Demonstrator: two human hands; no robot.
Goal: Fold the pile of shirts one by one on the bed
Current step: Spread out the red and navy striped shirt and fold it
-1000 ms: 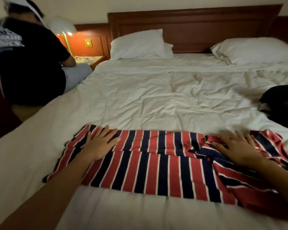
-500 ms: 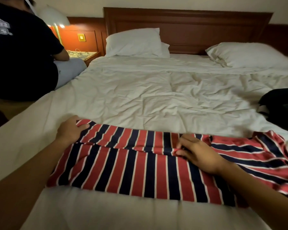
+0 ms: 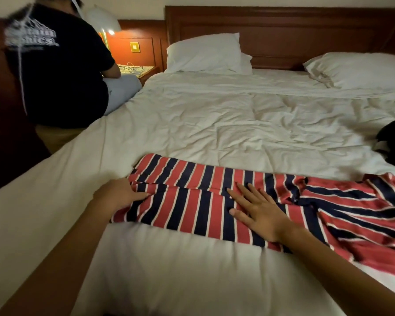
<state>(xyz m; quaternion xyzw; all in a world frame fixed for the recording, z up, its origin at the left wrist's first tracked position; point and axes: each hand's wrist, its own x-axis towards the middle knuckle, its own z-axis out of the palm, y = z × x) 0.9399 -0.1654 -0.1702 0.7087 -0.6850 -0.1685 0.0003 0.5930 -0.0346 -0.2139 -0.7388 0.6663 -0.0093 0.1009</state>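
1. The right hand (image 3: 258, 210) is lying flat with fingers spread wide, pressing the striped shirt (image 3: 192, 201); half a second ago it was pinching the far edge.
2. The left hand (image 3: 121, 195) is touching the shirt's left edge, fingers nearly straight and gripping nothing, where earlier it was clutching the corner.
3. Between the hands a fresh crease is running across the cloth; right of the right hand the fabric is lying bunched.
4. The shirt is resting on the bed (image 3: 214, 124); the first fold seems to be getting smoothed.

The right frame edge is cutting off the striped shirt (image 3: 214, 201) and a dark garment (image 3: 392, 142); the seated person's (image 3: 59, 71) shirt lettering is blurring.
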